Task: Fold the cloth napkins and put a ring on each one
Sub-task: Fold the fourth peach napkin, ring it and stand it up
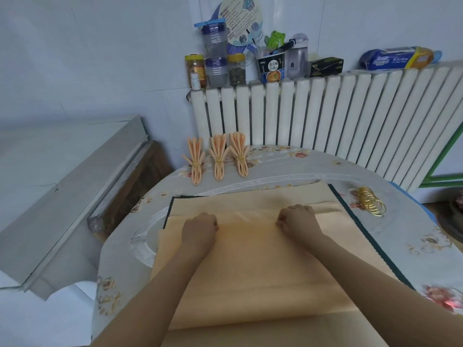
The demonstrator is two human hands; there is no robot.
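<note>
Surface (288,169): round, under a grey floral cover.
Radiator (325,113): white, ribbed, against the wall behind the surface.
Radiator top, left: stacked clear containers (215,56) between an orange-lidded jar (195,68) and a yellow-lidded jar (236,68); small white bottle (195,81) in front.
Radiator top, middle: noodle cup (271,67) holding pens, green frog figure (275,38), grey bottle (297,58), dark box (325,66).
Radiator top, right: blue wipes packet (398,60), lying flat.
Wall: round printed fan (240,18).
Left: grey cabinet (62,186).

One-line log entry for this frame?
left hand: pinches napkin fold | right hand: pinches same fold | finished napkins: three | rings: beside napkin
</note>
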